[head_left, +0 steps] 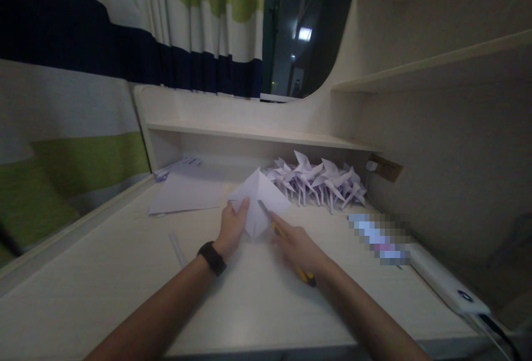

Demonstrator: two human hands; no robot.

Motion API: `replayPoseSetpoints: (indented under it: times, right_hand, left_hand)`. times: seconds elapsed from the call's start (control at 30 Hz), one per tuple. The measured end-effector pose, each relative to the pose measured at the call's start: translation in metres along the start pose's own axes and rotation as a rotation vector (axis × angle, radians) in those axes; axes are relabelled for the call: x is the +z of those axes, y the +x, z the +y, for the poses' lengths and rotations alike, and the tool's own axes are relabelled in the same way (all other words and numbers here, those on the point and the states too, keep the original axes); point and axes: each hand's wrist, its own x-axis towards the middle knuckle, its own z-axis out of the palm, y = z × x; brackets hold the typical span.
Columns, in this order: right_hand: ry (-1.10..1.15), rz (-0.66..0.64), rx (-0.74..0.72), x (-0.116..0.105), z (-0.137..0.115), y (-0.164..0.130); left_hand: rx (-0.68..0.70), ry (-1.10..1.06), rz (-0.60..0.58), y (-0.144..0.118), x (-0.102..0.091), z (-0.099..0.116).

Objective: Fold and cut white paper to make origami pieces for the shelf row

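Note:
A square of white paper [258, 190], turned like a diamond, lies on the pale desk [103, 289]. My left hand [233, 227], with a black band on the wrist, presses down on the paper's left corner. My right hand [296, 246] grips a yellow-handled utility knife [286, 239]; its blade tip rests on the paper near the middle. The index finger lies along the top of the knife.
A pile of folded white paper pinwheels [320, 181] lies at the back right. Flat paper sheets [187, 192] lie at the back left. A small white strip [178, 247] lies left of my forearm. A white power strip [440, 280] runs along the right wall, below a wall socket [384, 167].

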Motion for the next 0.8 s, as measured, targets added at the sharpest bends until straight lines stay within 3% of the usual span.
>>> replayPoseSetpoints:
  times: [0.37, 0.67, 0.8]
  right_hand:
    - [-0.011, -0.015, -0.002, 0.0002, 0.0007, -0.0002]
    - [-0.043, -0.021, -0.001, -0.0015, -0.0013, -0.0005]
    - [0.042, -0.010, 0.003, 0.0006, -0.0021, -0.0003]
  left_hand:
    - [0.009, 0.103, 0.001, -0.0023, -0.0013, 0.0030]
    - [0.159, 0.362, -0.011, -0.0019, -0.0046, 0.0062]
    - [0.213, 0.421, -0.022, -0.0034, -0.0049, 0.0078]
